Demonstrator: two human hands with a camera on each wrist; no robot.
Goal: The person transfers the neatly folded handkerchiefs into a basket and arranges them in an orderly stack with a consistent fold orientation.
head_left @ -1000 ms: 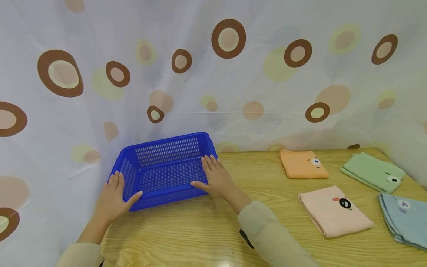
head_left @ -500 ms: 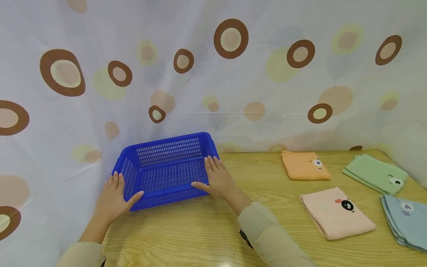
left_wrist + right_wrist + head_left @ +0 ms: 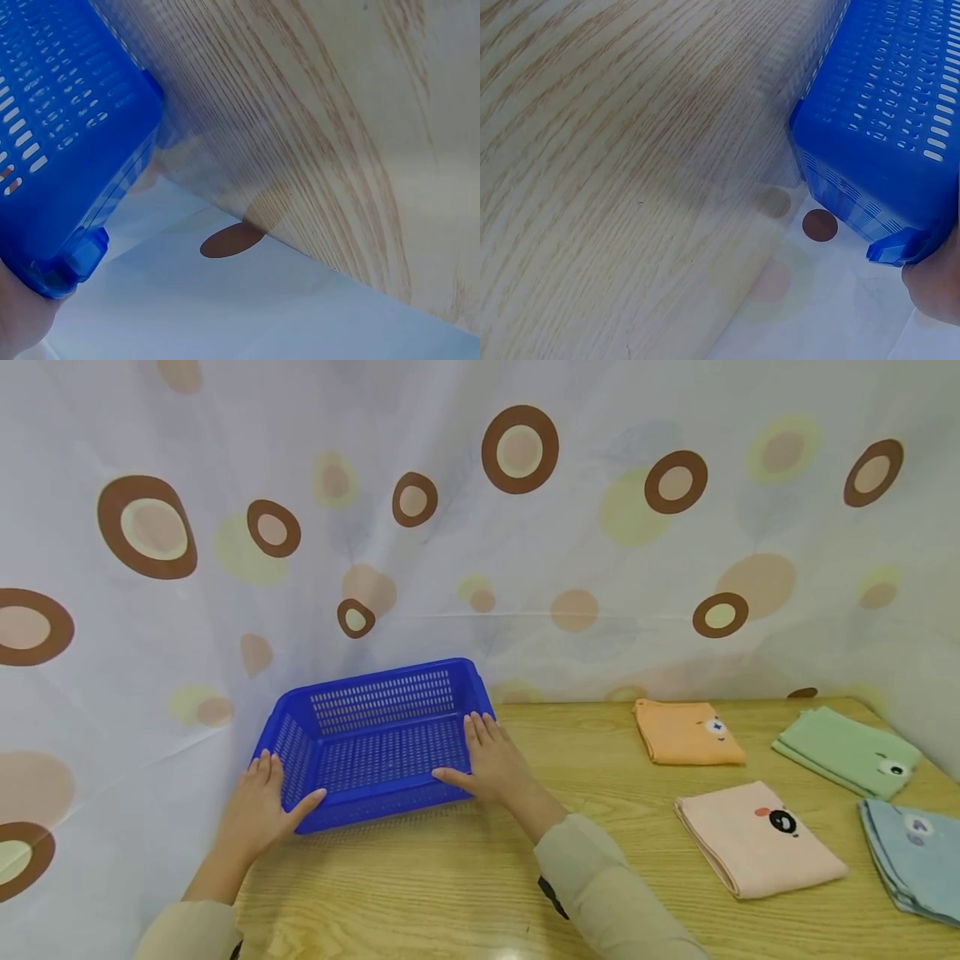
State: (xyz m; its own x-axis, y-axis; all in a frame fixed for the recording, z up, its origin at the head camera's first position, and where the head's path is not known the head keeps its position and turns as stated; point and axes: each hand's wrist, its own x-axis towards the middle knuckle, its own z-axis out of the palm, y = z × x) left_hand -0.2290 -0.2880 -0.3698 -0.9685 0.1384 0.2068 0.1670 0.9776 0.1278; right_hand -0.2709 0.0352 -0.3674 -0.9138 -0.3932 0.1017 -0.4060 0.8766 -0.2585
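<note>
A blue perforated basket stands at the left of the wooden table, against the patterned sheet, with nothing in it. My left hand rests on its left front corner, fingers straight along the left rim and thumb on the front. The right hand lies on the right rim, fingers extended, thumb over the front edge. In the left wrist view the basket shows with part of the left hand at its rim. The right wrist view has the basket and part of the right hand.
On the right of the table lie folded cloths: orange, green, pink and blue. A white sheet with coloured circles hangs behind and at the left.
The head view has shifted very slightly. Both hands stay at the basket in nearly the same pose.
</note>
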